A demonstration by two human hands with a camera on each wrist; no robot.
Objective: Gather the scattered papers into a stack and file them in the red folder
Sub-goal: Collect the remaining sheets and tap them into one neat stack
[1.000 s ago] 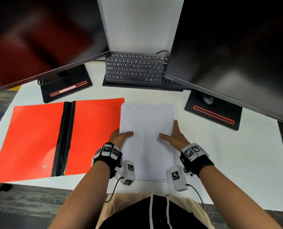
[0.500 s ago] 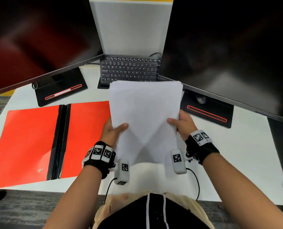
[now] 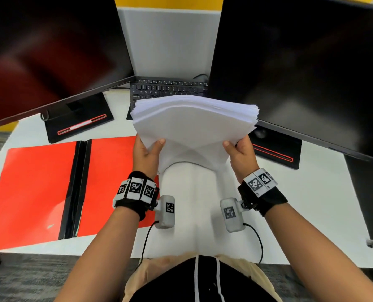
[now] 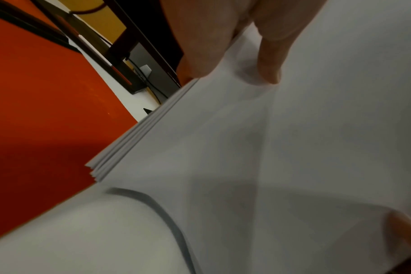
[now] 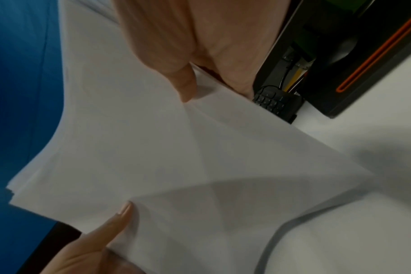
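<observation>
1. My left hand (image 3: 146, 153) grips the left edge of the stack of papers (image 3: 194, 129); my thumb lies on the top sheet and my other fingers are curled underneath, so the hand is clamped on the paper.
2. My right hand (image 3: 240, 155) grips the right edge in the same way; thumb on top, fingers wrapped below the sheets.
3. The stack of papers is lifted off the desk (image 3: 311, 192) between both hands; its far edge is raised toward the keyboard (image 3: 168, 88) and the sheets fan slightly there; the near end droops and curves down toward the desk in front of me.
4. In the left wrist view the sheet edges (image 4: 134, 137) sit unevenly, layered one over another.
5. The red folder (image 3: 39, 188) lies open and flat on the desk to my left; its black spine runs down the middle; its right flap lies just beside and partly beneath my left wrist.
6. Two dark monitors (image 3: 50, 51) stand behind, one on each side of the keyboard.
</observation>
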